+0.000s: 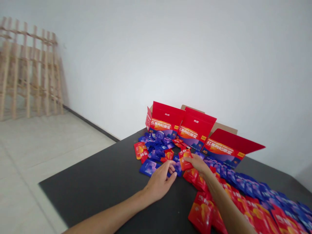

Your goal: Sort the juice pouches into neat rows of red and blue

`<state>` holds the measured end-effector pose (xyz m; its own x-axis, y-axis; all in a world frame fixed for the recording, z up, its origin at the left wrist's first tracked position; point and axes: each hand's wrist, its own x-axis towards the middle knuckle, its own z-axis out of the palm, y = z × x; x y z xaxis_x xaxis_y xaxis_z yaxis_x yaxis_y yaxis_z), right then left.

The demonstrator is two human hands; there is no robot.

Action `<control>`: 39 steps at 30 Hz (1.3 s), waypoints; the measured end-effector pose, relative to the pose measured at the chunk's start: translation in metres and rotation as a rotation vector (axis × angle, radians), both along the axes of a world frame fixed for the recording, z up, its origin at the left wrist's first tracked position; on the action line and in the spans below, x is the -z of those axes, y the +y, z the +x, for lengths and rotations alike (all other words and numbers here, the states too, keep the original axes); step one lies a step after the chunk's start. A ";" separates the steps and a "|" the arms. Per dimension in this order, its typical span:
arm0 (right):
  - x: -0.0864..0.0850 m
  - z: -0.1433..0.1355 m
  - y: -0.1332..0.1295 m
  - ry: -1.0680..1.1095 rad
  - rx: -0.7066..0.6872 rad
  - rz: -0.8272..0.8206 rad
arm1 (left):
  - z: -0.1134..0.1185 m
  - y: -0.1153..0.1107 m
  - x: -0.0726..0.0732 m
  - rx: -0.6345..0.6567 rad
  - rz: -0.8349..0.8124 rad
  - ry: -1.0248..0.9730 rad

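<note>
My right hand pinches a red sachet with an orange fruit print, held just above the table. My left hand rests near the table top with fingers loosely curled and the thumb apart; nothing shows in its grasp. A blue sachet lies beside its fingertips, and another blue sachet sits between both hands. Behind them spreads a loose pile of blue sachets with a few red ones mixed in. Under my right forearm, red sachets lie in overlapping rows.
Three open red-and-blue cartons stand along the back of the black table. A long row of blue sachets runs to the right. Wooden racks lean against the white wall at left.
</note>
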<state>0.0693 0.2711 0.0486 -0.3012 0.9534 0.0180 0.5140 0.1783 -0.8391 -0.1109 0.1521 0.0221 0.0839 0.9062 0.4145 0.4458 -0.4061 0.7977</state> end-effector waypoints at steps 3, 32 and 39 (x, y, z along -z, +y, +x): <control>-0.003 -0.002 -0.048 0.299 -0.107 -0.025 | 0.001 0.003 -0.003 0.022 -0.180 -0.240; 0.023 -0.010 -0.110 0.411 -0.186 0.177 | 0.008 -0.007 -0.002 0.253 -0.190 -0.310; 0.020 -0.013 -0.114 0.488 -0.166 0.113 | 0.008 -0.008 0.000 0.243 -0.149 -0.184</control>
